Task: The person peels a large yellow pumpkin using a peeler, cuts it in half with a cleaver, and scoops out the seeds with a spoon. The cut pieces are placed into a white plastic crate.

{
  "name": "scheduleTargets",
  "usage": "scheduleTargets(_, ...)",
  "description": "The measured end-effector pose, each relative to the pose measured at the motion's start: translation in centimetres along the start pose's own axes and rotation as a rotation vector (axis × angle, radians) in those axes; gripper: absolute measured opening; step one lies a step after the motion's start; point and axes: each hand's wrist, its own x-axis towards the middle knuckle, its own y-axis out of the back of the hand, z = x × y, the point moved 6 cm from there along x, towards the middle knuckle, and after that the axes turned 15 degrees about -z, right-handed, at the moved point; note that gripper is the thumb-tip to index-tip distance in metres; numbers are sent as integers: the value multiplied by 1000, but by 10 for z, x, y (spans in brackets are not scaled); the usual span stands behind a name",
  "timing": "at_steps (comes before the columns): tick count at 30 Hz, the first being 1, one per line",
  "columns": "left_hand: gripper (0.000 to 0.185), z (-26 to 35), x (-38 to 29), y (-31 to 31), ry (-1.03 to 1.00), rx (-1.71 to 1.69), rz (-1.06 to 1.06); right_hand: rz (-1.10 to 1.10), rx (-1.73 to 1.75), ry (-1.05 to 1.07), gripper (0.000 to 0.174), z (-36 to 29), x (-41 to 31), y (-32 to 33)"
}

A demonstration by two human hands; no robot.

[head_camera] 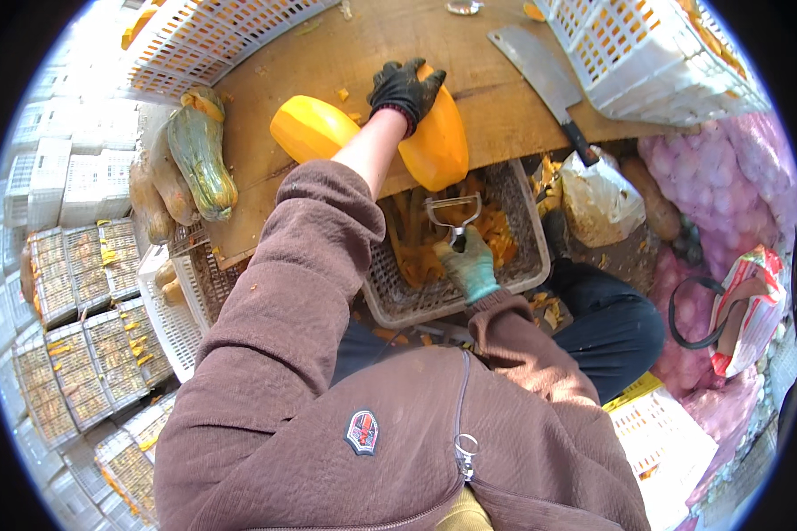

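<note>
My left hand (405, 93), in a black glove, grips the upper end of a peeled orange squash (442, 146) whose lower end juts over the board's edge. My right hand (468, 262), in a worn pale and teal glove, holds a wide Y-shaped peeler (454, 211) just below that end. Another peeled squash (312, 126) lies on the wooden board (505, 139), left of my left hand and partly behind my forearm. Under the board's edge, a crate (538, 245) holds orange and brownish peelings (425, 265).
A cleaver (538, 73) lies on the board at right, handle over the edge. White plastic crates (219, 40) stand at both back corners. Unpeeled squash (202, 159) lie at left. A plastic bag (601, 199) and pink mesh sacks (710, 172) are at right.
</note>
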Motion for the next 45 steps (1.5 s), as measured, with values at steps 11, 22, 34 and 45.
scheduleTargets(11, 68, -24, -101, -19, -177, -522, 49, 208, 929, 168, 36, -38, 56, 21)
scheduleTargets(22, 43, 3, -112, -26, -135, -2233, -257, 499, -526, 884, 25, -158, 33, 47)
scheduleTargets(34, 47, -60, -153, -26, 94, -1662, -341, 172, -842, -138, 42, -129, 136, 177)
scheduleTargets(45, 30, -24, -143, 55, -442, -454, 198, 370, -1342, 53, 34, -270, 261, 194)
